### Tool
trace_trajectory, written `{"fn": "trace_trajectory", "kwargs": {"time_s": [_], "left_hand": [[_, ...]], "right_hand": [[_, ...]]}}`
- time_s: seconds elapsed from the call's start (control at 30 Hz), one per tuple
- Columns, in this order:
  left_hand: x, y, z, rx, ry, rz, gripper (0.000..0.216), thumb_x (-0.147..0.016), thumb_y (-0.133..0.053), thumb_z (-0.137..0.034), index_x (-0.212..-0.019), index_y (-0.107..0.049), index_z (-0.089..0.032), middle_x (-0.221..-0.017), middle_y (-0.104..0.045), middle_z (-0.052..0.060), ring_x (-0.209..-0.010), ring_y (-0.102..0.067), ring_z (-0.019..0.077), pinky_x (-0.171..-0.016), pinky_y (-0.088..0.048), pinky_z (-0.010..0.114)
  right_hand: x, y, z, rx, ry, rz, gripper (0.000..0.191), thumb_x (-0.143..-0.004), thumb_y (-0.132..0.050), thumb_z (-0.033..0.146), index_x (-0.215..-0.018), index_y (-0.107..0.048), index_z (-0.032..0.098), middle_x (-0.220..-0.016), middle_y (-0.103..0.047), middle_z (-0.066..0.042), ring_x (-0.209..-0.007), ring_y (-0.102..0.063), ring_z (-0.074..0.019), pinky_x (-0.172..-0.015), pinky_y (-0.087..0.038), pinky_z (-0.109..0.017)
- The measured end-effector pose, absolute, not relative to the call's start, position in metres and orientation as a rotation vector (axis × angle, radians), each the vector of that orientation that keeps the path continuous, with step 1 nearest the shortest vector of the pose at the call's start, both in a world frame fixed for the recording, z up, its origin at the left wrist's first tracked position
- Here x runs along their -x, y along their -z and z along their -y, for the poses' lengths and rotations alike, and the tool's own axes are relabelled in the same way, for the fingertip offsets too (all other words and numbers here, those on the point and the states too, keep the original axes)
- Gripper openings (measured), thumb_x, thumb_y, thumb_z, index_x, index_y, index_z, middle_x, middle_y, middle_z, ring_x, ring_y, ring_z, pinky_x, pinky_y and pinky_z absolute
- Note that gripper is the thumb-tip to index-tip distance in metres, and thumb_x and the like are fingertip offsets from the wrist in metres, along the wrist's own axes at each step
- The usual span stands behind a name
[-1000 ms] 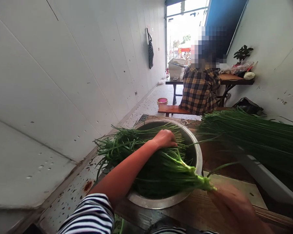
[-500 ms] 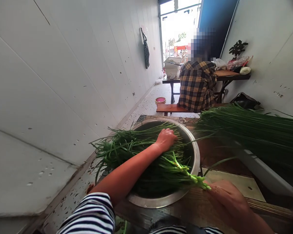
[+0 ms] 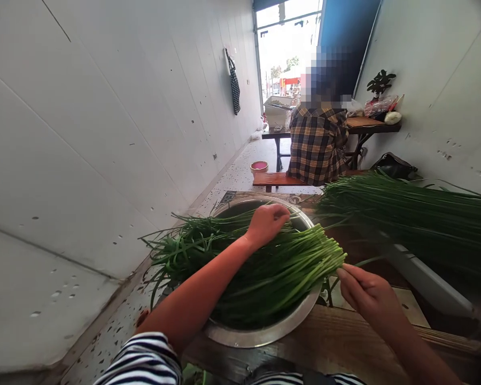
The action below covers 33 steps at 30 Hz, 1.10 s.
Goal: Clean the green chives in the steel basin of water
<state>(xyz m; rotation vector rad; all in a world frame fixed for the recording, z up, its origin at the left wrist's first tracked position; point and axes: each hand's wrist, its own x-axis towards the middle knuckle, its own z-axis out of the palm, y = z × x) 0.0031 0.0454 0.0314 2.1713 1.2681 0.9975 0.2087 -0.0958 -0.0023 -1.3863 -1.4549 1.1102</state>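
A thick bunch of green garlic chives (image 3: 288,267) lies across a wide metal basin (image 3: 260,338), leaves to the left and pale cut ends to the right. My right hand (image 3: 371,294) is closed at those ends, thumb and fingers pinching stalks at the basin's right rim. Over the far part of the bunch is my left hand (image 3: 268,224), its fingers curled together. What lies between the left fingertips, if anything, is too small to make out. My left forearm crosses above the leaves.
More long chives (image 3: 417,219) are heaped on the right above a white tray edge (image 3: 428,278). The basin stands on a wooden surface (image 3: 344,331). Ahead, a person in a plaid shirt (image 3: 316,144) sits on a red bench (image 3: 270,179) at a table. A white wall (image 3: 116,133) runs along the left.
The stalk ends by my right hand have risen and fanned into a wide, even bunch. My right hand has moved up; my left hand has shifted slightly left, fingers more curled.
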Motion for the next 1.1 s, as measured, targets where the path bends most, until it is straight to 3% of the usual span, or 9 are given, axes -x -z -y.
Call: {"fn": "trace_trajectory", "kwargs": {"time_s": [0.1,0.3,0.53,0.73,1.1], "left_hand": [[-0.008,-0.033,-0.040,-2.165,-1.009,-1.254,0.011,-0.076,-0.062,-0.019,-0.078,-0.073,-0.019,-0.083,-0.074,0.001,-0.084,-0.065,0.0168,-0.086,-0.046,0.029],[-0.011,-0.031,-0.037,-1.901,-1.019,-1.213,0.018,-0.077,-0.062,-0.022,-0.089,-0.075,-0.020,-0.090,-0.075,0.002,-0.088,-0.067,0.0171,-0.087,-0.048,0.028],[-0.014,-0.022,-0.037,-1.712,-1.053,-1.158,0.019,-0.074,-0.065,-0.023,-0.088,-0.076,-0.017,-0.084,-0.075,0.004,-0.078,-0.066,0.0165,-0.078,-0.050,0.028],[-0.017,-0.020,-0.036,-1.634,-1.061,-1.092,0.017,-0.071,-0.067,-0.024,-0.085,-0.076,-0.017,-0.083,-0.074,0.004,-0.080,-0.065,0.0160,-0.080,-0.049,0.028],[-0.024,-0.023,-0.034,-1.437,-1.095,-1.043,0.017,-0.067,-0.069,-0.021,-0.082,-0.076,-0.016,-0.081,-0.074,0.004,-0.076,-0.064,0.0146,-0.078,-0.049,0.028]], "right_hand": [[-0.209,0.002,0.090,1.406,-1.189,1.409,0.044,-0.084,-0.047,0.059,-0.067,-0.048,0.019,-0.044,-0.028,0.008,-0.041,-0.024,-0.0067,-0.039,-0.021,-0.021],[-0.211,0.006,0.081,1.392,-1.242,1.358,0.046,-0.081,-0.052,0.061,-0.066,-0.050,0.018,-0.047,-0.027,0.008,-0.042,-0.023,-0.0055,-0.039,-0.018,-0.021],[-0.209,0.000,0.079,1.425,-1.227,1.390,0.048,-0.079,-0.051,0.065,-0.066,-0.050,0.019,-0.044,-0.029,0.008,-0.041,-0.024,-0.0059,-0.039,-0.019,-0.021],[-0.210,0.000,0.078,1.427,-1.194,1.449,0.048,-0.082,-0.048,0.063,-0.064,-0.049,0.019,-0.042,-0.031,0.007,-0.041,-0.024,-0.0061,-0.040,-0.020,-0.022],[-0.210,0.004,0.077,1.401,-1.281,1.330,0.044,-0.076,-0.058,0.061,-0.066,-0.049,0.019,-0.048,-0.025,0.009,-0.042,-0.020,-0.0052,-0.039,-0.014,-0.022]]}}
